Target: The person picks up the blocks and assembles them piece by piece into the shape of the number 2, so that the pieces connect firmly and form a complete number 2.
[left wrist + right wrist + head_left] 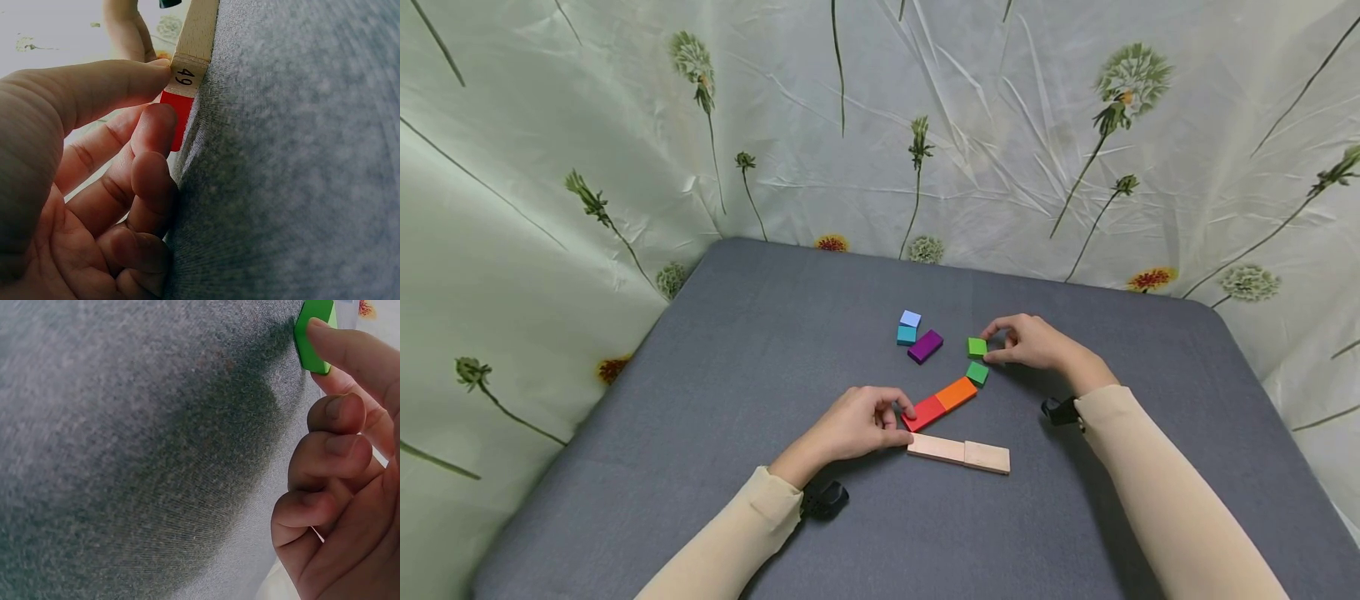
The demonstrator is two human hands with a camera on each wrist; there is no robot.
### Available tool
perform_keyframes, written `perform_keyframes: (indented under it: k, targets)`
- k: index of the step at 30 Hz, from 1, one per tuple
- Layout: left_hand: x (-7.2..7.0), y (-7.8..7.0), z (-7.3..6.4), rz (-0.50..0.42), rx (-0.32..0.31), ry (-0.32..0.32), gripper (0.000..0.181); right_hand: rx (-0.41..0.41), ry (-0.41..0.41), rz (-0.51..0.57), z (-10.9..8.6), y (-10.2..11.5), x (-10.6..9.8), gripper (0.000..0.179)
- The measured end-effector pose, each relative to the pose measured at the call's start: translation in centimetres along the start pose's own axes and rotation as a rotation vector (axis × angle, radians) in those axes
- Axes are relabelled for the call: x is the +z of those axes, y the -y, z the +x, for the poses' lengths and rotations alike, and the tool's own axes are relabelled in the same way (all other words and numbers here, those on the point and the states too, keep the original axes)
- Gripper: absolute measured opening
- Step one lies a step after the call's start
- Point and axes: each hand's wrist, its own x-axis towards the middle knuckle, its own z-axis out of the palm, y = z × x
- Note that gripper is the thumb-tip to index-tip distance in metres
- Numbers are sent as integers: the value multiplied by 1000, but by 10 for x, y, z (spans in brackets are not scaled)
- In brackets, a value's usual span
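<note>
My left hand (859, 423) bridges the corner where a red block (928, 409) meets a plain wooden block (942, 448). Its index fingertip presses the red block's left end, and the thumb touches the wooden block's end, which bears a black printed number in the left wrist view. My right hand (1033, 343) pinches a light green block (315, 337) between thumb and index finger; its other fingers are curled. Just nearer than that piece lies a darker green block (977, 373), at the tip of an orange block (957, 393) that continues the red one.
A second plain wooden block (987, 457) extends the first to the right. Farther back lie a purple block (926, 347), a teal block (907, 335) and a light blue block (911, 318). Behind the grey tabletop (775, 333) hangs a flower-printed curtain (865, 167).
</note>
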Motion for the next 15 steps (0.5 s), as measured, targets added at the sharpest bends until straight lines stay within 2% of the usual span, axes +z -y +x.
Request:
perform_keyframes:
  k: [15]
  targets:
    - [0, 2, 0, 2, 12, 0, 21, -8, 13, 18, -6, -2, 0, 37]
